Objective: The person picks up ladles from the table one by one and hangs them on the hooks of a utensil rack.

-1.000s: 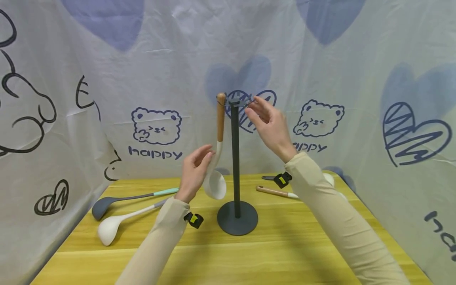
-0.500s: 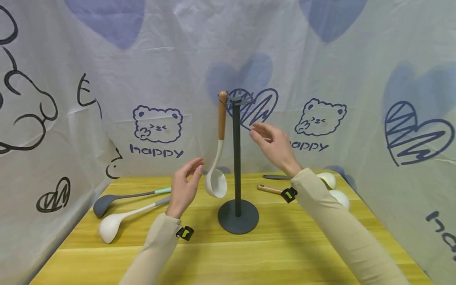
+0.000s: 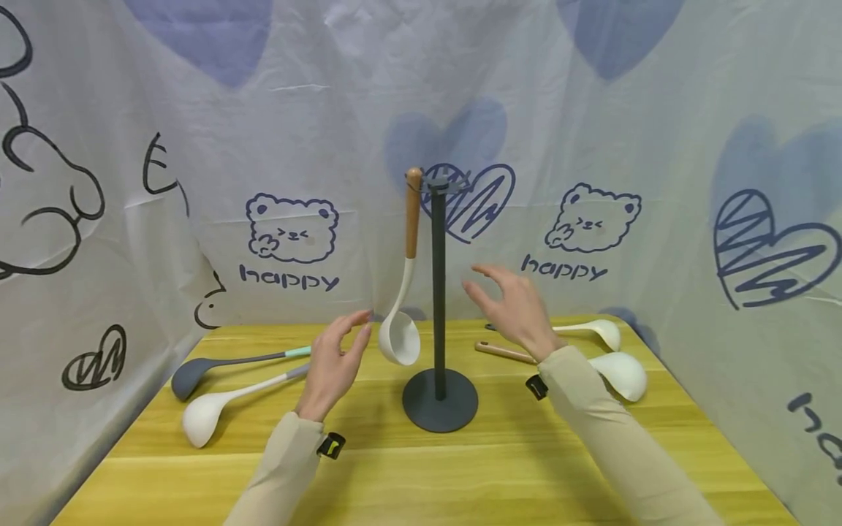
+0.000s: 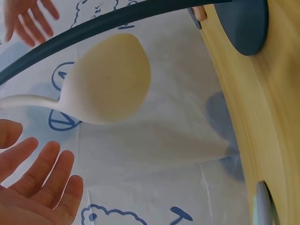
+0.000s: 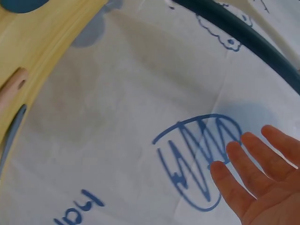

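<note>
A white ladle with a wooden handle hangs bowl-down from the top of a dark upright stand. Just left of its bowl is my left hand, fingers relaxed and apart from the ladle. The left wrist view shows the back of the ladle bowl beyond the spread fingers. To the right of the pole my right hand is in the air, holding nothing. In the right wrist view its fingers are loosely extended, with the pole behind them.
A dark ladle with a mint handle and a white ladle lie on the table's left. Two white-headed utensils, one a ladle, the other farther back, lie at right. The stand's round base sits mid-table; a patterned cloth surrounds it.
My left hand has drawn off the ladle, moving left and down. My right hand has come down from the stand's top. The ladle stays hanging.
</note>
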The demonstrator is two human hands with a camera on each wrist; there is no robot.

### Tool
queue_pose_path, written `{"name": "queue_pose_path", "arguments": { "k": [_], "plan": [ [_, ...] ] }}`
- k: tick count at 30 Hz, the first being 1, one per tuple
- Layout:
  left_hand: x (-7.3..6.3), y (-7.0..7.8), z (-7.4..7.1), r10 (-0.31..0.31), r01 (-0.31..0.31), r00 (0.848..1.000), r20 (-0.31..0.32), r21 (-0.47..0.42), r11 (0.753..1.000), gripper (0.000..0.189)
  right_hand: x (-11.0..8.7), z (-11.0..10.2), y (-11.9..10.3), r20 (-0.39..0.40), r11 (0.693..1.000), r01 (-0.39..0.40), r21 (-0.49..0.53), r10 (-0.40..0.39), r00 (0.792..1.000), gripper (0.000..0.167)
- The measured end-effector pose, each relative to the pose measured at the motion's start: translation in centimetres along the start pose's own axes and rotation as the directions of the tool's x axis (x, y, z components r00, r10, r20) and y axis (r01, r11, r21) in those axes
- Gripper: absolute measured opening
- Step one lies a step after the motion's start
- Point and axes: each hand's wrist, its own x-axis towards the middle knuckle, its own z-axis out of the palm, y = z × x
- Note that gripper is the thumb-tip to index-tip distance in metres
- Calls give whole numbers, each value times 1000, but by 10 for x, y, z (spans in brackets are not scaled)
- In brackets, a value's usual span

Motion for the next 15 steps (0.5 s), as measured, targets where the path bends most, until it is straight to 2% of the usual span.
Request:
{"name": "queue_pose_path", "arguments": {
  "k": [8, 11, 15],
  "plan": [
    [-7, -12, -8, -56, 55, 998, 12, 26, 998, 34, -17, 13, 25, 57, 997, -55, -52, 58, 997, 65],
    [-7, -16, -12, -45, 44, 999, 18, 45, 998, 34, -22, 17, 33, 55, 995, -70, -71, 74, 996, 65],
    [-6, -23, -16, 0, -9, 998, 65, 143, 990, 34, -29, 21, 42, 31, 993, -78, -92, 81, 996, 63]
  ]
}}
